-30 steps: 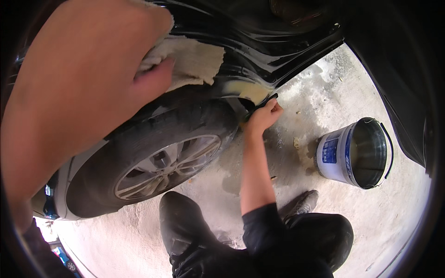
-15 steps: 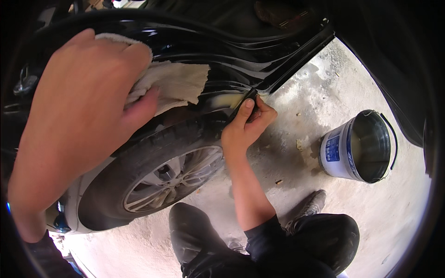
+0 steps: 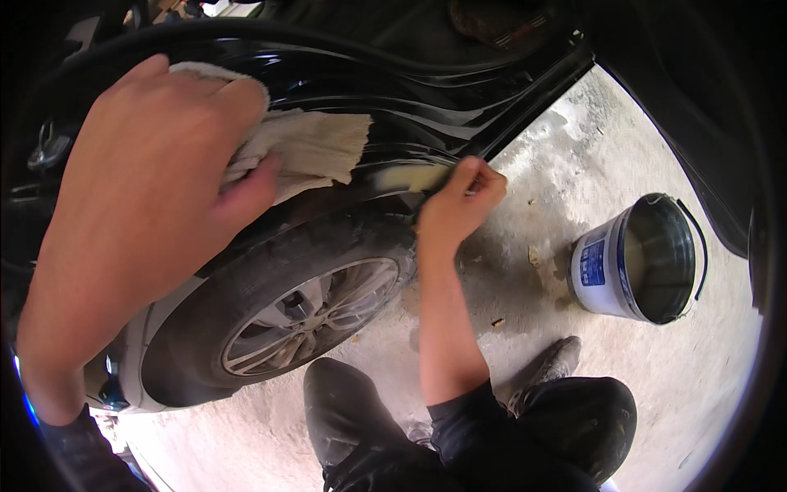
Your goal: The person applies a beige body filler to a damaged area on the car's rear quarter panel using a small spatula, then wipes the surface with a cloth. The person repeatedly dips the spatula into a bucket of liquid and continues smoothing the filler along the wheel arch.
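Currently, a beige cloth [image 3: 321, 148] is gripped by the left hand [image 3: 160, 160] over the black car panel [image 3: 361, 86]; beside the yellowish patch [image 3: 410, 176], whether anything is held by the curled right hand [image 3: 461, 205] cannot be told.

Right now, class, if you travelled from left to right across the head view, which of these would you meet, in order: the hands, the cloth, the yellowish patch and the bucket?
Left hand → pale cloth → yellowish patch → right hand → bucket.
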